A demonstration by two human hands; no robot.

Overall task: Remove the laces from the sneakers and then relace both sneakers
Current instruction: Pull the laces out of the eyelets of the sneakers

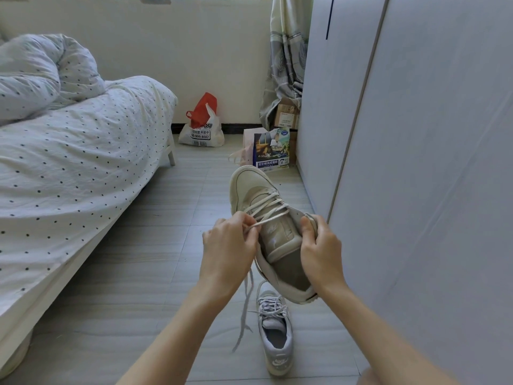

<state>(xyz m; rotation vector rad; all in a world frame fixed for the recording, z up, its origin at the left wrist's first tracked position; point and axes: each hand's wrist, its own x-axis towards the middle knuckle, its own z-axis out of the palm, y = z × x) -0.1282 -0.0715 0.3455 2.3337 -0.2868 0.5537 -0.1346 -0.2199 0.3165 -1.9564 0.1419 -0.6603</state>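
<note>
You hold the beige sneaker (266,215) up above the floor (155,273), right hand (319,245) gripping its collar, left hand (233,243) pinching the lace (266,220) at an upper eyelet. The second sneaker (276,334) lies on the floor below, laced, beside the wardrobe (416,162).

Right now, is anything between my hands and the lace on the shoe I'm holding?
Nothing visible: the left hand already pinches the white lace, and the right hand grips the beige sneaker.

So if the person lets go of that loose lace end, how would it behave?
Likely floppy: the lace hangs limp below the left hand toward the floor. Probably very light, pinched by fingers alone. It would likely drop and trail.
</note>
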